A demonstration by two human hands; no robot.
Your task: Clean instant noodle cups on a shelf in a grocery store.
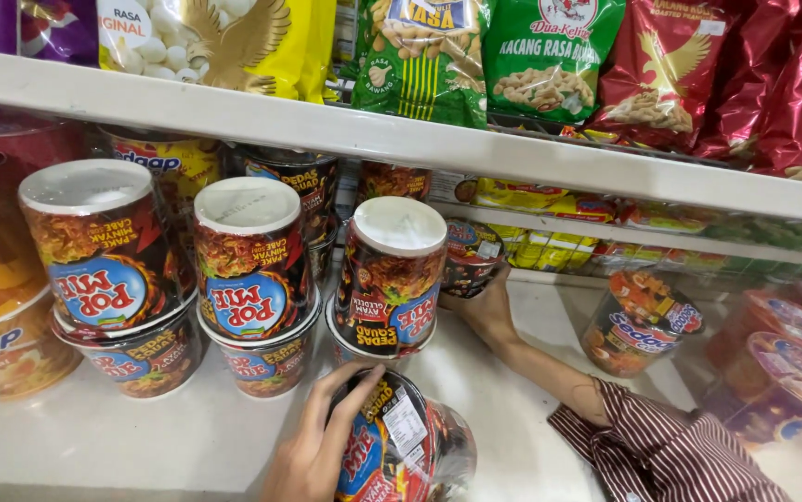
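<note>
**Now both your hands are on noodle cups**

Down low, your left hand (313, 451) wraps around a dark noodle cup (401, 437) tipped on its side, fingers curled over its rim so it cannot roll off the white shelf (141, 428). Further back, your right hand (486, 302) reaches in deep and closes on a small dark cup (469, 256) behind the front row. Just beside it stands a stack of two cups (390, 279), and two more stacks (178, 279) sit to the left. A red cup (640, 321) stands alone, well apart. Snack bags (531, 56) hang above.
</note>
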